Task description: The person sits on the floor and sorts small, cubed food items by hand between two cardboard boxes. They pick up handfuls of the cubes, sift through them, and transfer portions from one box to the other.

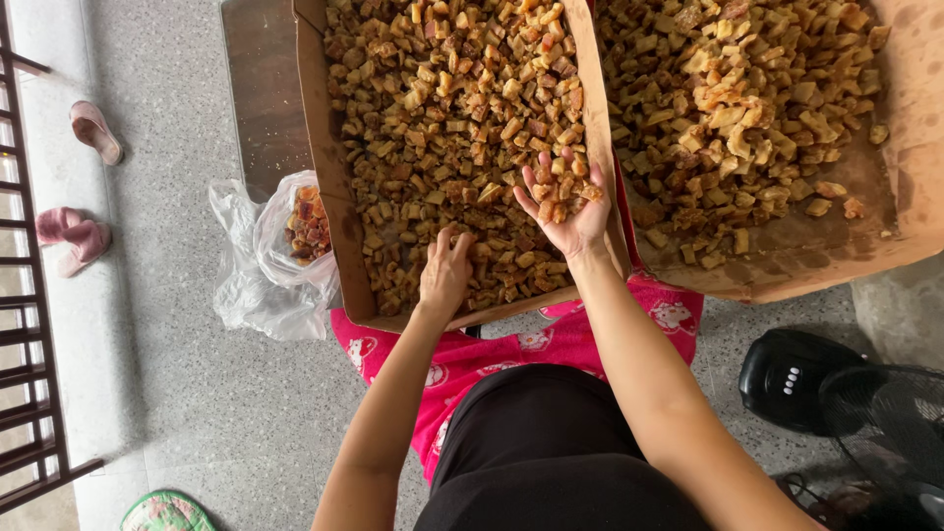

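Observation:
Two shallow cardboard trays hold heaps of small brown and orange dried pieces. My left hand (445, 272) lies palm down on the pieces at the near end of the left tray (317, 147), fingers curled into the heap. My right hand (564, 208) is raised palm up over the same tray, cupping a few brown pieces. The right tray (910, 138) sits beside it, its pieces paler and heaped toward the far side.
A clear plastic bag (275, 246) with darker reddish pieces lies on the floor left of the left tray. Pink slippers (74, 234) rest by a dark railing (25, 344) at far left. A black fan (846, 403) stands at lower right. My pink-clad lap (521, 344) is under the trays' near edge.

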